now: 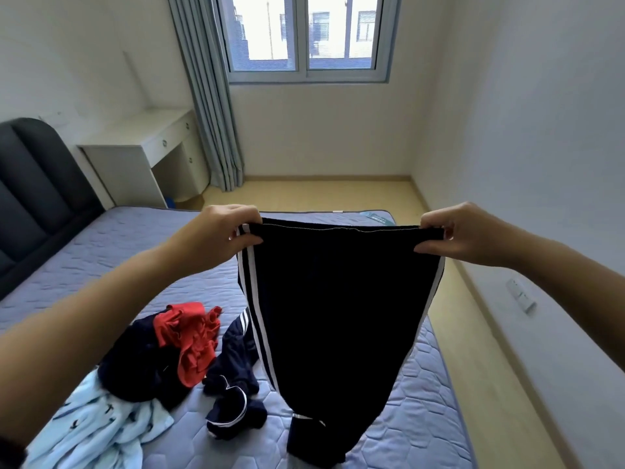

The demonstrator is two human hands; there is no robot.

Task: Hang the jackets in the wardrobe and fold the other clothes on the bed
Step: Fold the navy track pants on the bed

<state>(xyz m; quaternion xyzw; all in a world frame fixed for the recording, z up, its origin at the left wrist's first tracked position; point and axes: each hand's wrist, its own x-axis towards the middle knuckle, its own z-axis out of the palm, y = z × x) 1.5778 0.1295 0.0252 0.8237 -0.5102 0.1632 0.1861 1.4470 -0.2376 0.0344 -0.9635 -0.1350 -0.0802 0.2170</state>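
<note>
I hold a pair of dark navy trousers (338,299) with white side stripes up in the air by the waistband. My left hand (220,235) pinches its left end and my right hand (463,231) pinches its right end. The legs hang down and their ends rest on the blue quilted bed (101,252). On the bed at lower left lies a heap of clothes: a red garment (192,336), a dark navy garment with white stripes (233,377) and a light blue patterned one (101,431).
A dark padded headboard (37,184) stands at the left. Beyond the bed are a white desk (142,143), a grey-blue curtain (209,106) and a window (304,32). Wooden floor (473,333) runs along the bed's right side by the white wall.
</note>
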